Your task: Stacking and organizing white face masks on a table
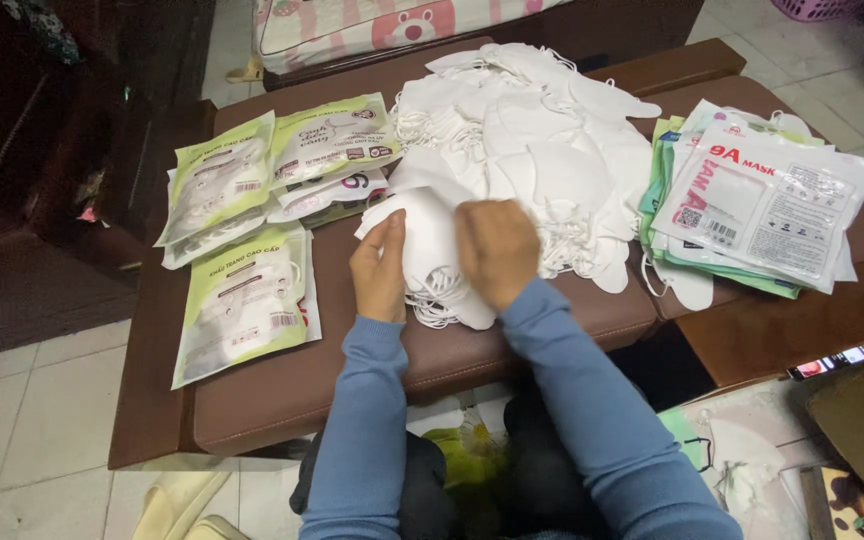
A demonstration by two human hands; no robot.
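My left hand [380,268] and my right hand [497,250] both grip a small stack of white face masks [430,240] over the brown padded bench [282,380]. The left hand pinches the stack's left edge. From the right, the other hand covers the stack, with the fingers curled over it. Ear loops hang loose below the stack. Just behind it lies a large heap of loose white masks [542,130]. Both arms wear blue sleeves.
Filled green-and-white mask packets [247,300] lie at the left of the bench, more behind them [332,135]. A pile of flat white and green packets [762,200] sits at the right. Tiled floor surrounds the bench; slippers [182,505] and scattered masks [742,460] lie below.
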